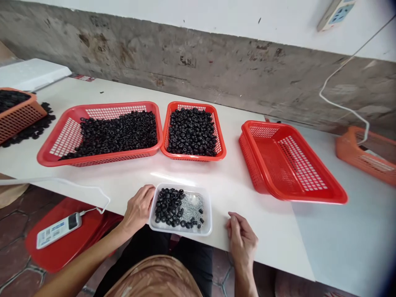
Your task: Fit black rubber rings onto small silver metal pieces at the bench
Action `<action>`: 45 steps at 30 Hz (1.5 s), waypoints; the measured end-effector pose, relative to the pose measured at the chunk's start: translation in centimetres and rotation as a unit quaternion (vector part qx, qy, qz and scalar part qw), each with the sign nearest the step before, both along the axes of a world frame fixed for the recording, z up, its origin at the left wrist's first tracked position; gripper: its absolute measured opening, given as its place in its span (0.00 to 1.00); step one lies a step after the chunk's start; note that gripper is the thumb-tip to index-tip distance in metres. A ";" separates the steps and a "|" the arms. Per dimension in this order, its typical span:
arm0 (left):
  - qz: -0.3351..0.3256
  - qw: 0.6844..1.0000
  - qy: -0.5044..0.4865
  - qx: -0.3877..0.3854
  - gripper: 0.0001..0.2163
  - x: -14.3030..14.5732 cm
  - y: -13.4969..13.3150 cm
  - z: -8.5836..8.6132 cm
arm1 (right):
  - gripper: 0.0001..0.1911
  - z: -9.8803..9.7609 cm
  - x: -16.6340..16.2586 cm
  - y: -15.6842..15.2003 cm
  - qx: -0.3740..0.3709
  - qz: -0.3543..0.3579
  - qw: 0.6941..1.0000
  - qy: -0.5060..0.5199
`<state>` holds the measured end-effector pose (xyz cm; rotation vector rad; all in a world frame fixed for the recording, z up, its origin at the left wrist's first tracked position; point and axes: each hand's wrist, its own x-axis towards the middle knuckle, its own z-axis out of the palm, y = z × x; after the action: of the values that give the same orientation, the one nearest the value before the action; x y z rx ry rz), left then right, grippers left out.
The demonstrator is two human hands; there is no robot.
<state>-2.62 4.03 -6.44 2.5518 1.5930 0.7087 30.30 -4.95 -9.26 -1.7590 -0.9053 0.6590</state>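
Observation:
A clear plastic tub (206,226) sits at the table's front edge, partly jutting over it. Small black rings (168,206) fill its left side, and tiny clear pieces (192,206) lie on the right with a few black bits among them. My left hand (140,208) grips the tub's left rim, its fingertips partly hidden behind the wall. To the right of the tub, apart from it, my right hand (243,239) rests over the table edge with fingers curled and thumb pressed against them. Whatever it may hold is hidden.
Behind the tub stand a wide red basket (51,150) and a smaller red basket (198,157), both with black rings. Stacked red baskets (262,165) are at right. An orange basket (21,119) is far left. A white power bank (58,231) lies on a red stool (46,258).

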 end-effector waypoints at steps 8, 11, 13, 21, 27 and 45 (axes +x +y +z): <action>-0.002 0.999 -0.046 -0.011 0.13 0.1 0.0 0.4 | 0.23 0.1 -0.2 0.3 -0.009 0.003 1.000 -0.018; 0.008 0.998 -0.054 -0.011 0.13 0.1 0.0 0.3 | 0.22 0.3 -0.4 0.4 -0.012 0.002 1.000 -0.028; 0.019 0.998 -0.062 -0.002 0.13 0.2 0.1 0.2 | 0.22 0.4 -0.6 0.5 -0.012 -0.001 0.999 -0.038; 0.078 0.990 -0.114 0.026 0.10 0.2 0.2 0.0 | 0.21 1.8 -1.5 0.9 -0.004 -0.023 0.998 -0.059; 0.073 0.989 -0.127 0.017 0.10 0.0 0.2 0.0 | 0.12 8.0 -3.7 2.2 0.068 0.125 0.974 -0.178; 0.085 0.941 -0.326 0.029 0.08 0.0 -1.2 1.9 | 0.17 11.1 -9.9 8.3 -0.194 0.512 0.715 -0.434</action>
<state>-2.67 2.85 -4.59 1.8954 1.5518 1.4438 20.37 3.33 1.87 -1.8107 -2.6797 0.6945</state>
